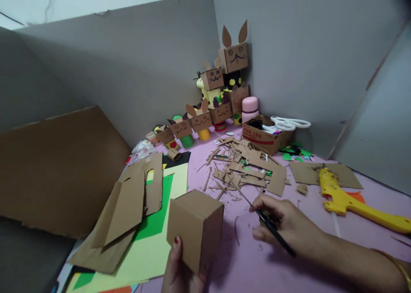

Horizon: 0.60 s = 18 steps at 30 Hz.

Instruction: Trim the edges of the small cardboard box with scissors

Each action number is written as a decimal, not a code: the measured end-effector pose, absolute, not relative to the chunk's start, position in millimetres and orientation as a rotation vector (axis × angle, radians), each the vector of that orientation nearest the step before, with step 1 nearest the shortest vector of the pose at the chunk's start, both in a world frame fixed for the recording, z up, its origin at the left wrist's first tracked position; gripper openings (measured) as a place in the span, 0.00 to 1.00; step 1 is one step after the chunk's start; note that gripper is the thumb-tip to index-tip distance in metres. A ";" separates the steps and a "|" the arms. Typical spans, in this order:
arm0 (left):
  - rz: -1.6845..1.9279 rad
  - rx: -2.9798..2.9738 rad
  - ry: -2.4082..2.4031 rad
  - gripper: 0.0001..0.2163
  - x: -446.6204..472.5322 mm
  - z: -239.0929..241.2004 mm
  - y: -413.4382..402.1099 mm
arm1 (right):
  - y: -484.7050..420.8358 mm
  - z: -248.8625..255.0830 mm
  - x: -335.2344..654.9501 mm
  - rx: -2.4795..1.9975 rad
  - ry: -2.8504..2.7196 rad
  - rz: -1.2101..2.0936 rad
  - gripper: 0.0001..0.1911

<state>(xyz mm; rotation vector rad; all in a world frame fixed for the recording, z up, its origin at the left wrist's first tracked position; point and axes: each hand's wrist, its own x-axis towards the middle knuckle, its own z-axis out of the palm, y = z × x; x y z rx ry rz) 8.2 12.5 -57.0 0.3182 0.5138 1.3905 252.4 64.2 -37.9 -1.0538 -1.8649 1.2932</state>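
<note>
My left hand (180, 271) grips a small brown cardboard box (189, 224) from below, its thumb pressed on the near face. The box is tilted, with three plain sides showing. To its right, my right hand (279, 220) holds a slim black-handled tool (276, 232) with a thin pointed tip; its exact kind I cannot make out. That tip points toward a heap of cardboard scraps (257, 162) and stays apart from the box. Left of the box, folded cardboard pieces (128, 207) lie on yellow and green paper sheets (157, 246).
Several cardboard animal figures (201, 121) stand along the back beside a pink bottle (249, 108). A small carton (266, 139) holds white-handled scissors (285, 122). At right, a yellow glue gun (349, 201) rests partly on a cardboard piece (346, 175). Grey panels (289, 49) enclose the pink tabletop (231, 263).
</note>
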 end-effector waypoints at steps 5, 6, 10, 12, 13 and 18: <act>1.369 0.460 0.367 0.14 6.3 -55.8 17.0 | 64.4 -43.5 249.7 -1.090 -2.000 1.194 0.17; 1.341 0.472 0.363 0.14 5.0 -54.1 17.6 | 64.5 -44.5 249.0 -1.105 -1.969 1.172 0.16; 1.245 0.468 0.410 0.13 0.0 -47.9 17.5 | 64.1 -49.0 246.5 -1.090 -2.000 1.152 0.16; 1.281 0.443 0.438 0.12 0.5 -47.2 15.8 | 63.8 -52.0 245.3 -1.100 -2.038 1.128 0.16; 1.323 0.417 0.472 0.12 1.8 -47.5 14.6 | 63.8 -53.7 245.0 -1.099 -2.042 1.129 0.15; 1.569 0.422 0.989 0.24 14.1 -45.1 8.9 | 66.8 -60.0 245.7 -1.090 -1.999 1.155 0.16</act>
